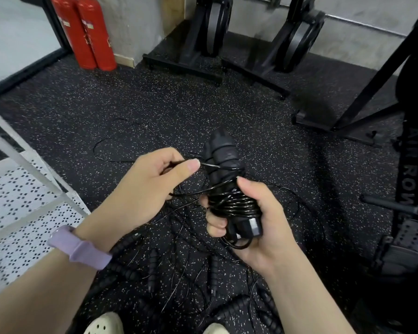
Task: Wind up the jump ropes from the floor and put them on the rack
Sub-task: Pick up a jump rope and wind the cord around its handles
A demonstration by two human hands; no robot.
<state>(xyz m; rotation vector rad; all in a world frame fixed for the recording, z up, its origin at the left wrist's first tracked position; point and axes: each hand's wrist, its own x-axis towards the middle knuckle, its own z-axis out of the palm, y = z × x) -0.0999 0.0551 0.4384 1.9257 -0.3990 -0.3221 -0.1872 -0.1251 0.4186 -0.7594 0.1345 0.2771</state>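
My right hand [258, 218] grips a pair of black jump rope handles [223, 162] held upright, with several turns of thin black cord [234, 204] wound around them. My left hand [150, 184] pinches the loose part of that cord between thumb and forefinger, just left of the handles. The free cord trails off to the left across the floor [101, 150]. Below my hands lies a tangle of more black jump ropes [179, 268] with ribbed handles on the speckled floor.
A white perforated rack shelf [22, 203] with a metal frame stands at the left. Two red fire extinguishers [87, 32] stand at the back left. Black rowing machines [297, 39] stand upright at the back and right. My light shoes [104, 324] show at the bottom.
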